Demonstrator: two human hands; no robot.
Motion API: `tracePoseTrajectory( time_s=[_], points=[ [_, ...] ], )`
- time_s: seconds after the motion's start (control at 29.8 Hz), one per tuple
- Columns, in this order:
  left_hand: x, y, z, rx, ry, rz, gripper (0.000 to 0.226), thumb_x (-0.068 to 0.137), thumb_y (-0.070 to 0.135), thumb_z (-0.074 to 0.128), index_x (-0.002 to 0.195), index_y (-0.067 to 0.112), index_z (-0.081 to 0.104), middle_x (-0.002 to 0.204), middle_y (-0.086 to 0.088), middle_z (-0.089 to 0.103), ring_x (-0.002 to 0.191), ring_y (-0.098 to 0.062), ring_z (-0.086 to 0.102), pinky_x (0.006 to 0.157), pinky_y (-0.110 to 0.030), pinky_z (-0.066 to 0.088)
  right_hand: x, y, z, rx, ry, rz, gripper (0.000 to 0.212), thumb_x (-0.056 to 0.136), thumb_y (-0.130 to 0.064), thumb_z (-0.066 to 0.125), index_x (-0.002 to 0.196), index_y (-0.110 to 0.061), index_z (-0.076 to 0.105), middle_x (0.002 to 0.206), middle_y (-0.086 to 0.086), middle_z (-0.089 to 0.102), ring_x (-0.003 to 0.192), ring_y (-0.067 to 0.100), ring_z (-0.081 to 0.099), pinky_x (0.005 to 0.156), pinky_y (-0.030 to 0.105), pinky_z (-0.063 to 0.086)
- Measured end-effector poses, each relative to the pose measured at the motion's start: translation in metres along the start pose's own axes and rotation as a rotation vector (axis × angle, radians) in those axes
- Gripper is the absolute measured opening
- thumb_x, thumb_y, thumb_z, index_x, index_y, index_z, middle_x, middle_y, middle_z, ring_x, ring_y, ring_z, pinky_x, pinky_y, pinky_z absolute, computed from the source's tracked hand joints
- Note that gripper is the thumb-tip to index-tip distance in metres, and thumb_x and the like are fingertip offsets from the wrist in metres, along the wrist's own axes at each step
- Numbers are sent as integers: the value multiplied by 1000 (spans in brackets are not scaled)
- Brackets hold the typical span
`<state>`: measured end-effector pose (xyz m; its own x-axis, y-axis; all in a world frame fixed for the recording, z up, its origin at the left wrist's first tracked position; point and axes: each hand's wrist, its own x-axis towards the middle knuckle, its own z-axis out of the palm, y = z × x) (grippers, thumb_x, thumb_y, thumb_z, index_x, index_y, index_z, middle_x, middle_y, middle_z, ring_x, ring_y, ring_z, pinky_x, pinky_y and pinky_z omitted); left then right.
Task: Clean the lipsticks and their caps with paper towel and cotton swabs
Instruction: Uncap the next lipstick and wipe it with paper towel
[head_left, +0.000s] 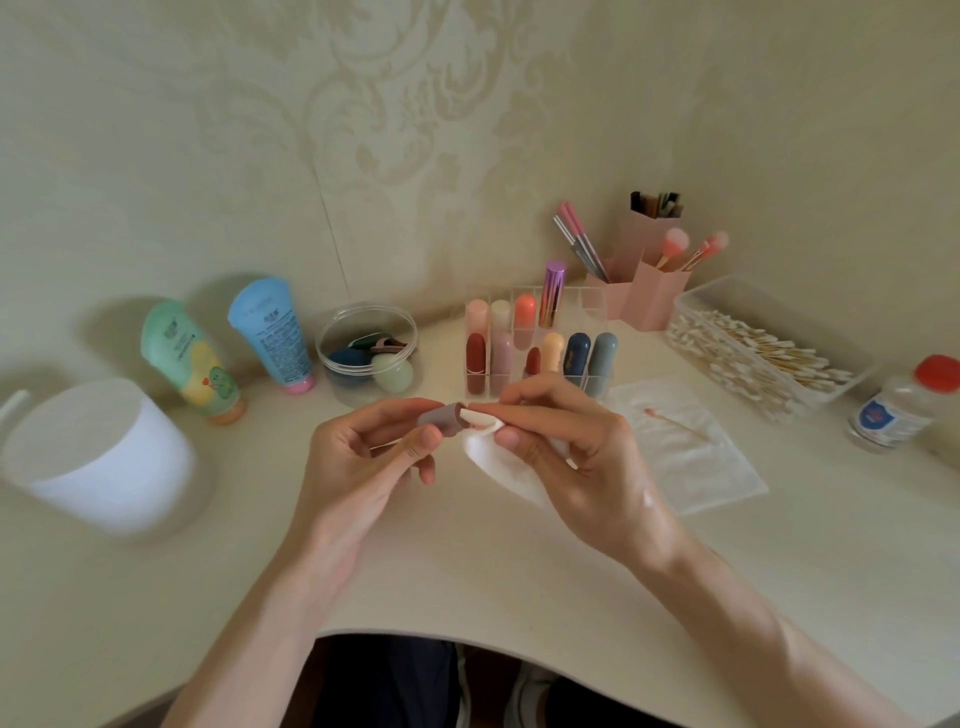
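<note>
My left hand (371, 452) pinches a mauve lipstick tube (441, 417) above the table, its open end facing right. My right hand (566, 447) pinches a white paper towel (488, 457) and presses a fold of it against the tube's end. Behind my hands, a clear organiser (592, 301) holds several capped lipsticks (475, 364). A used cotton swab (675, 422) with a pink tip lies on a flat sheet of paper towel (691, 467) to the right.
A clear box of cotton swabs (758, 358) and a red-capped bottle (898, 405) stand at the right. Pink brush holders (644, 286) sit at the back. On the left are a sponge jar (366, 353), two tubes (270, 332) and a white container (98, 452).
</note>
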<state>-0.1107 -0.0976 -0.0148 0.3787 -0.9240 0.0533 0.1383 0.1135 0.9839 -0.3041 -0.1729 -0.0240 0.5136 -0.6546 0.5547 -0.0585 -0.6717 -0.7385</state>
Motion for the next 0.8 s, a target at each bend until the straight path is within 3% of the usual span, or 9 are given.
tracePoseTrajectory(
  time_s=[0.13,0.27,0.47,0.64,0.8],
  points=[
    [0,-1,0,-4,-1,2,26,70,22,78,94,12,79,87,-11,79,51,-18,53,51,-14,40,1,-1,-3,3,-22,5,27,103,-17,63,126,-20,75,111,-7,63,98,19,66,86,23,47],
    [-1,-1,1,17,-19,7,26,74,17,77,97,6,77,84,-9,79,51,-16,54,51,-13,41,0,-2,1,-46,-11,-17,26,101,-16,65,123,-12,78,111,-4,64,96,15,66,88,21,48],
    [-1,-2,1,55,-45,33,30,72,20,81,97,4,77,92,-14,79,55,-20,54,61,-21,50,-4,-8,3,-97,130,-26,20,92,-16,80,112,-13,82,108,-6,71,101,15,71,88,28,54],
    [-1,-2,2,52,-65,44,32,68,22,82,95,4,77,83,-6,77,57,-18,56,62,-23,52,-7,-12,13,-137,185,-38,22,87,-14,84,108,-7,82,108,0,72,102,5,69,90,15,49],
    [-2,-3,1,56,-76,7,31,66,20,83,92,6,77,79,-7,75,59,-18,60,62,-24,53,-9,-12,19,-106,220,-8,19,86,-16,84,102,-7,82,104,-1,71,97,5,69,87,15,50]
  ],
)
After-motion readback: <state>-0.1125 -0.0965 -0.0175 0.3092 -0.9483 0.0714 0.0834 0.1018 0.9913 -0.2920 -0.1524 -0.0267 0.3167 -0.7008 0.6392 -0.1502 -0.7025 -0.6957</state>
